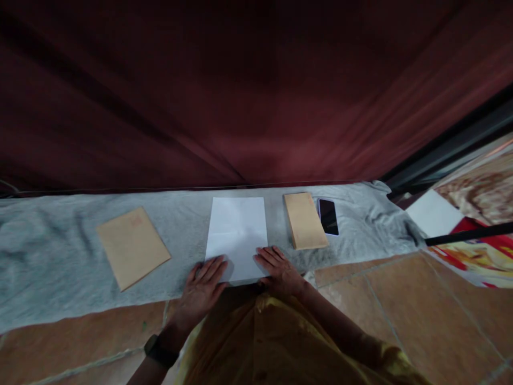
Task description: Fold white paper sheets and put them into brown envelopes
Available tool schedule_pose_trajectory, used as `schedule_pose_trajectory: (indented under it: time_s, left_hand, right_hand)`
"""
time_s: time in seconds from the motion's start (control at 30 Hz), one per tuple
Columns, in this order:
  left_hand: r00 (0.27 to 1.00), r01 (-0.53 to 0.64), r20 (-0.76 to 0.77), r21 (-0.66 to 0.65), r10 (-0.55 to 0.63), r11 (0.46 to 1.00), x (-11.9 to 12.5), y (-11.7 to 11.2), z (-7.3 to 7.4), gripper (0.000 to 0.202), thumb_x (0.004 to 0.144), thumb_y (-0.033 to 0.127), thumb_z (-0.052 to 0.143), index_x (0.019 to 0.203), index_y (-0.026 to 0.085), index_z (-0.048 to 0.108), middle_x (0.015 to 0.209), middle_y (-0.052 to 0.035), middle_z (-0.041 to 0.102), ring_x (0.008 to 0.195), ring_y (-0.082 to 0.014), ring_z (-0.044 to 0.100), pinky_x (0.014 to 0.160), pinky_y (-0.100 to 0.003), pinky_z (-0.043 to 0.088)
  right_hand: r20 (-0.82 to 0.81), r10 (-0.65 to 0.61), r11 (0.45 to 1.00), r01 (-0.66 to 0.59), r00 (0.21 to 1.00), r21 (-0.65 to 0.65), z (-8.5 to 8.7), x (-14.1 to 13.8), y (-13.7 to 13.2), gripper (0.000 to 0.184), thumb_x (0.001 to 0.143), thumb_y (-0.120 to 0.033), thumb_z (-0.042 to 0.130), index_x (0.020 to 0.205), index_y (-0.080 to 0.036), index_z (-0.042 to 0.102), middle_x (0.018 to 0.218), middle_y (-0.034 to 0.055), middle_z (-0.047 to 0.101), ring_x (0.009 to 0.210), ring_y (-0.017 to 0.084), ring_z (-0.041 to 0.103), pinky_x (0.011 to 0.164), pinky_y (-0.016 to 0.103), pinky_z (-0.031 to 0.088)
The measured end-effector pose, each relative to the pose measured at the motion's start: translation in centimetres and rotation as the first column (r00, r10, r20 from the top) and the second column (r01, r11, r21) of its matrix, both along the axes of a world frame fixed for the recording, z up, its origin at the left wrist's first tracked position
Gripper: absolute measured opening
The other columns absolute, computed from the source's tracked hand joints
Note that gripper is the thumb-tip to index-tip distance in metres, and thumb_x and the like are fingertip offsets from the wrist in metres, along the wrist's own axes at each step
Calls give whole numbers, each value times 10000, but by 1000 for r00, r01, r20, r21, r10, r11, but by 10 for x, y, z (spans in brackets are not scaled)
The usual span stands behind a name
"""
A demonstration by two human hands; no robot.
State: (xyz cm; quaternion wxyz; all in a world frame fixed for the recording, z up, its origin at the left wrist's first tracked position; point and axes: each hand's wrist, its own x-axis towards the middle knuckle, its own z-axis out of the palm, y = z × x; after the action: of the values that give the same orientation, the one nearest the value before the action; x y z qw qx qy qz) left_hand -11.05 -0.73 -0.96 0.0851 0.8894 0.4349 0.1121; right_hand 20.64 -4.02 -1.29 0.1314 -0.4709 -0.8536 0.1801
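A white sheet of paper (237,230) lies flat on a grey cloth (48,256) spread over the floor. My left hand (203,289) rests flat on the sheet's near left corner, fingers stretched out. My right hand (278,267) lies flat on the near right corner, fingers spread too. Neither hand holds anything. A black band sits on my left wrist.
A brown envelope (133,246) lies left of the sheet. A stack of brown envelopes (304,220) and a dark phone (328,216) lie to the right. A dark red curtain (240,91) hangs behind. Tiled floor (401,305), a white paper (435,214) and a black rod (468,234) are at right.
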Motion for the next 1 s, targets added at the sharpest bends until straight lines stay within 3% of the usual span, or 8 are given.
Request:
schedule_pose_trajectory:
  time_s: [0.17,0.33,0.53,0.67,0.73,0.83,1.0]
  left_hand:
    - [995,-100,-22,-26,99,995,11,-10,1,494,931,279,519,1421,279,576,1516,-63,553,1363,-272,532,1135,-489,395]
    - [989,-126,77,-48,130,991,15,-11,-4,451,930,272,507,1366,258,618,1454,-82,611,1301,-280,582,1064,-503,489]
    - [954,-77,286,-62,92,995,-3,-16,-1,446,942,286,500,1376,287,604,1400,-65,649,1291,-252,599,1086,-480,506]
    - [936,-76,334,-129,116,989,-21,-6,9,451,914,299,546,1359,306,622,1373,-71,669,1317,-265,580,1086,-493,502]
    - [937,-25,340,-173,83,985,-22,4,13,475,914,312,547,1384,300,609,1414,-75,642,1395,-269,511,1128,-507,459]
    - [959,146,273,-232,-79,962,-15,18,17,497,917,312,525,1409,309,596,1475,-64,593,1481,-278,402,1193,-558,347]
    - [952,292,183,-315,-244,903,-9,25,10,512,909,280,497,1404,359,596,1488,-29,580,1429,-245,480,1187,-509,344]
  right_hand:
    - [-44,-46,998,44,998,-33,-3,-1,2,657,918,-351,688,1517,-191,471,1607,120,413,1497,277,356,1259,527,248]
    - [-119,-54,997,47,991,-55,0,1,7,470,958,-180,594,1422,-253,590,1525,53,537,1441,210,451,1250,466,298]
    - [-383,-36,989,-22,923,-147,22,13,-3,354,1057,-286,465,1359,-266,649,1406,33,649,1343,166,563,1164,374,439]
    - [-488,-129,967,0,863,-256,38,24,-11,346,1062,-396,463,1256,-267,719,1292,35,718,1263,187,631,1104,368,497]
    - [-498,-165,956,14,852,-294,40,28,-11,338,1048,-434,490,1213,-280,742,1248,32,738,1225,194,655,1089,377,509]
    - [-509,-187,947,16,840,-322,34,29,-10,329,1038,-442,505,1183,-281,753,1246,42,737,1191,194,675,1049,366,536]
    - [-564,-129,974,-2,816,-226,17,28,-9,300,962,-383,638,1220,-258,727,1282,82,715,1211,210,660,1037,378,536]
